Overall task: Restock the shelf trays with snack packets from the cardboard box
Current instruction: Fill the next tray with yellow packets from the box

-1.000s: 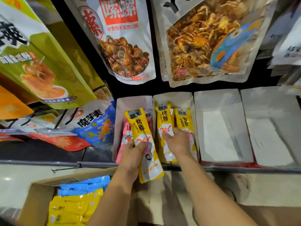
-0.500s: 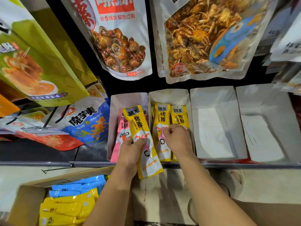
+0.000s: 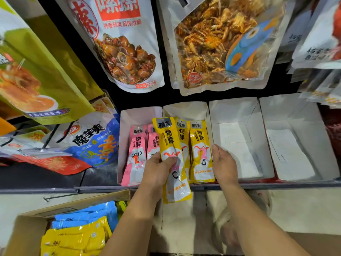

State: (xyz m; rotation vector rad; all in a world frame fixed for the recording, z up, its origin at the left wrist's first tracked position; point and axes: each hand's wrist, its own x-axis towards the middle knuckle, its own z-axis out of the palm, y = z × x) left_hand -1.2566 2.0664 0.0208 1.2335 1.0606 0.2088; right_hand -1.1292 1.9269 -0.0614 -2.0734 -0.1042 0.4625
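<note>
My left grip [image 3: 156,172] clutches a yellow packet [image 3: 170,141] for the tray [image 3: 186,109], while my flat right grip [image 3: 224,163] seems to tidy its neighbours [image 3: 200,145].

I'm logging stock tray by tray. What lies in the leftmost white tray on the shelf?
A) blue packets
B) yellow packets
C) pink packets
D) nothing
C: pink packets lie in the leftmost tray, while the yellow packets lie in the next tray to its right.

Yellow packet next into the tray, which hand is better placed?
Left: the left hand grips the yellow packet over the yellow-stocked tray; the right hand is open, holding nothing.
</note>
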